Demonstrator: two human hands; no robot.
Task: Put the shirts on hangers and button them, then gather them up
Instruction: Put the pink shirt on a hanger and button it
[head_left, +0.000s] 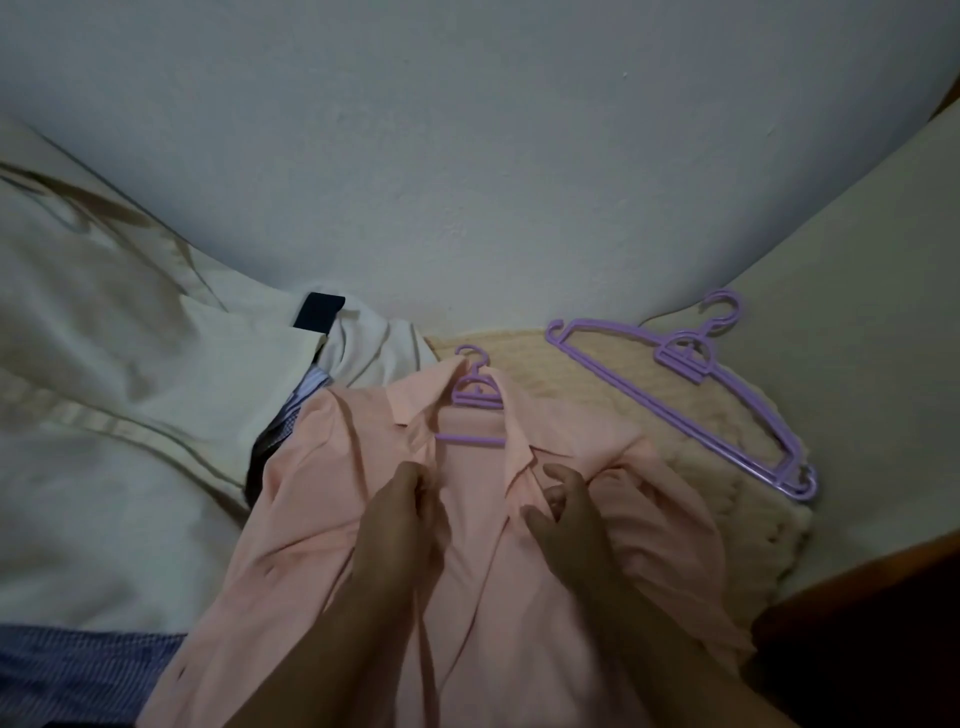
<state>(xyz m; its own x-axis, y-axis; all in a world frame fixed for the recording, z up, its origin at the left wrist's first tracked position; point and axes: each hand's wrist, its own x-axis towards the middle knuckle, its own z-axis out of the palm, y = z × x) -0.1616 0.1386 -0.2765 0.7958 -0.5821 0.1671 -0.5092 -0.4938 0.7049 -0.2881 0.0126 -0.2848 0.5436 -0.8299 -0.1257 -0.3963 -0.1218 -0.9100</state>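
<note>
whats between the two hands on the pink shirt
In the head view, only the open front of the pink shirt lies between the left hand and right hand; no button shows there.

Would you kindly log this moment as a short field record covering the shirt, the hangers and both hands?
shirt in work: pink shirt, lying front up, front still open below the collar
hanger in shirt: purple hanger, hook poking out past the collar
spare hangers: purple hangers stacked on the cream knit blanket, right of the shirt
left hand: pinches the left front edge
right hand: pinches the right front edge
other clothes: white shirt and blue striped fabric behind the pink shirt
</note>
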